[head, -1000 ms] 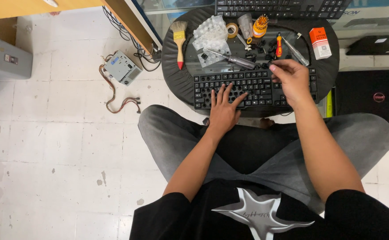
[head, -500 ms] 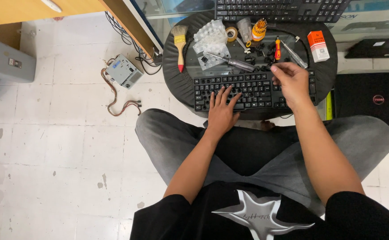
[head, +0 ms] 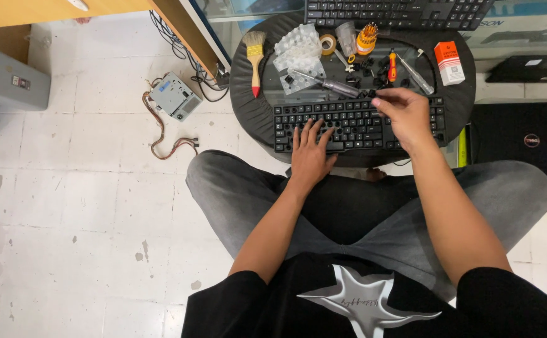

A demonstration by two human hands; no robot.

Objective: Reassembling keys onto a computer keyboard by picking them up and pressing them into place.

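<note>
While the black keyboard (head: pixel 358 124) lies crosswise on the round stool (head: pixel 248 106) ahead, the left hand (head: pixel 311 153) rests open on its near-left keys; the right hand (head: pixel 405 116), nearer the loose keycaps (head: pixel 373 69), pinches something small, unidentifiable.

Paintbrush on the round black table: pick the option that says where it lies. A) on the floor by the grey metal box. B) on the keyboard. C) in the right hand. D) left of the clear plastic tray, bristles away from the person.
D: the paintbrush lies on the round table left of the plastic tray, bristles at the far end, red handle tip toward the keyboard.
</note>
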